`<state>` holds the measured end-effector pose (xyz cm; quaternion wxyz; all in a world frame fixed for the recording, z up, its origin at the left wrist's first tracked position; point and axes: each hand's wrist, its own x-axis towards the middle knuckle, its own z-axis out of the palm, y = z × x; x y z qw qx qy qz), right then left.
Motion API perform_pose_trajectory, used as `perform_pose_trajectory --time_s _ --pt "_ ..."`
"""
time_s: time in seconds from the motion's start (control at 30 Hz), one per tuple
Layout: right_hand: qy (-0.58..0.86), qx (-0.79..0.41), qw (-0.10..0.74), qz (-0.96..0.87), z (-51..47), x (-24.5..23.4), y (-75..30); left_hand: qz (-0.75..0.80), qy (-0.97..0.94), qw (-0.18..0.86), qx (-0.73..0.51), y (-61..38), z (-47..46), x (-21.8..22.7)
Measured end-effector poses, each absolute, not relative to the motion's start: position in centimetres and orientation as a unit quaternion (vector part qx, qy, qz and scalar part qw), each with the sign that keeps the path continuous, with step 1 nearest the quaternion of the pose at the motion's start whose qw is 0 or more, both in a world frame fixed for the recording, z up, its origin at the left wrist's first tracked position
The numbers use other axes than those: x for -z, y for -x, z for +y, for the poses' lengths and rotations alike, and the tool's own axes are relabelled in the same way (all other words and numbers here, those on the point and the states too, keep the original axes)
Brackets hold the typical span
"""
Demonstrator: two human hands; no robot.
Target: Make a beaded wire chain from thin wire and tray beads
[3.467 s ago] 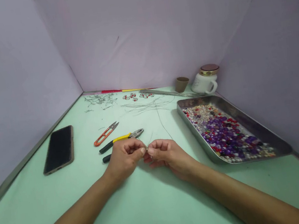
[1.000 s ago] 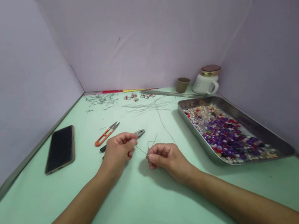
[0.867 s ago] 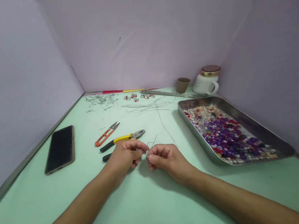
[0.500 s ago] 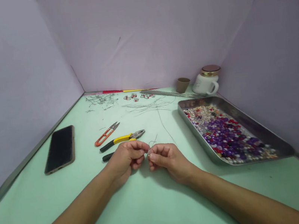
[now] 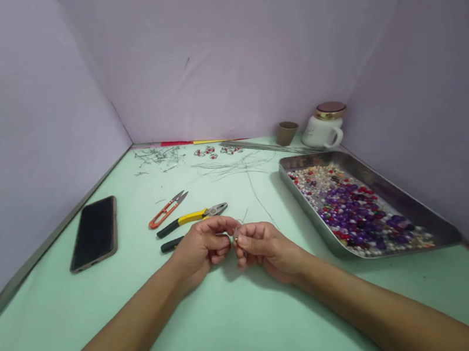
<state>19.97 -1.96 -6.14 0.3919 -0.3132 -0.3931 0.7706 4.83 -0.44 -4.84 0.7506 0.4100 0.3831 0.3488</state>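
Note:
My right hand (image 5: 270, 250) pinches a small piece of bent wire with a bead (image 5: 236, 238) between thumb and fingers. Against it from the other side comes my left hand (image 5: 206, 248), its index finger stretched over the piece and its other fingers curled in, closed on the wire. Loose wire ends (image 5: 244, 216) stick up behind the fingertips. The fingers hide most of the piece. Just beyond my left hand lie pliers with yellow and black handles (image 5: 192, 216). A second black handle (image 5: 171, 245) is partly covered by that hand.
Orange thread snips (image 5: 167, 210) and a phone (image 5: 93, 233) lie to the left. A metal tray (image 5: 311, 211) of mixed beads stands right. Toward the back are wire scraps (image 5: 160, 156), red-beaded wire pieces (image 5: 212, 152), long wires (image 5: 233, 167), a brown cup (image 5: 286, 133) and a lidded white mug (image 5: 323, 129).
Both hands have shifted slightly right with the wire piece. My left index finger has stretched farther over it, away from the thumb.

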Motion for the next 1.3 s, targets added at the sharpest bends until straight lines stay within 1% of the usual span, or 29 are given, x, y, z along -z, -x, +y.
perform_pose_trajectory --time_s 0.1,0.2,0.27,0.33,0.4,0.43,0.5,0.77,0.83,0.87,0.93,1.07,1.13,1.3 --pt "0.316 -0.776 0.386 -0.387 -2.0 6.0 -20.0 0.364 -0.474 0.737 -0.315 -4.6 -0.4 4.9" --pt "0.344 -0.748 0.410 -0.393 -2.0 6.1 -19.9 0.375 -0.532 0.693 -0.309 -4.2 -0.3 4.8" --pt "0.372 -0.715 0.435 -0.401 -2.0 6.2 -19.7 0.392 -0.583 0.627 -0.336 -4.0 -0.2 4.5" --pt "0.395 -0.684 0.455 -0.411 -2.0 6.3 -19.7 0.406 -0.649 0.534 -0.360 -3.9 -0.2 4.2" --pt "0.407 -0.664 0.465 -0.422 -2.0 6.4 -19.6 0.417 -0.699 0.454 -0.362 -4.0 -0.2 3.9" --pt "0.407 -0.661 0.465 -0.426 -2.0 6.5 -19.6 0.423 -0.710 0.431 -0.362 -4.0 -0.3 3.8" --pt "0.399 -0.667 0.460 -0.430 -2.1 6.4 -19.6 0.420 -0.708 0.433 -0.366 -4.1 -0.3 3.8" --pt "0.346 -0.737 0.422 -0.400 -2.2 6.0 -19.7 0.331 -0.568 0.655 -0.373 -4.3 -0.5 4.4" --pt "0.343 -0.740 0.425 -0.393 -2.2 6.1 -19.7 0.316 -0.548 0.686 -0.360 -4.5 -0.6 4.3" --pt "0.346 -0.738 0.428 -0.390 -2.2 6.2 -19.7 0.313 -0.552 0.684 -0.359 -4.6 -0.6 4.3" --pt "0.360 -0.724 0.441 -0.389 -2.1 6.3 -19.6 0.329 -0.585 0.642 -0.370 -4.7 -0.5 4.3" --pt "0.415 -0.661 0.473 -0.409 -2.1 6.4 -19.3 0.398 -0.658 0.504 -0.394 -4.9 -0.5 4.4" --pt "0.443 -0.632 0.480 -0.418 -2.2 6.2 -19.2 0.415 -0.675 0.468 -0.391 -5.0 -0.6 4.3" --pt "0.453 -0.609 0.484 -0.435 -2.3 6.0 -19.1 0.373 -0.764 0.379 -0.366 -4.4 -0.5 3.9"
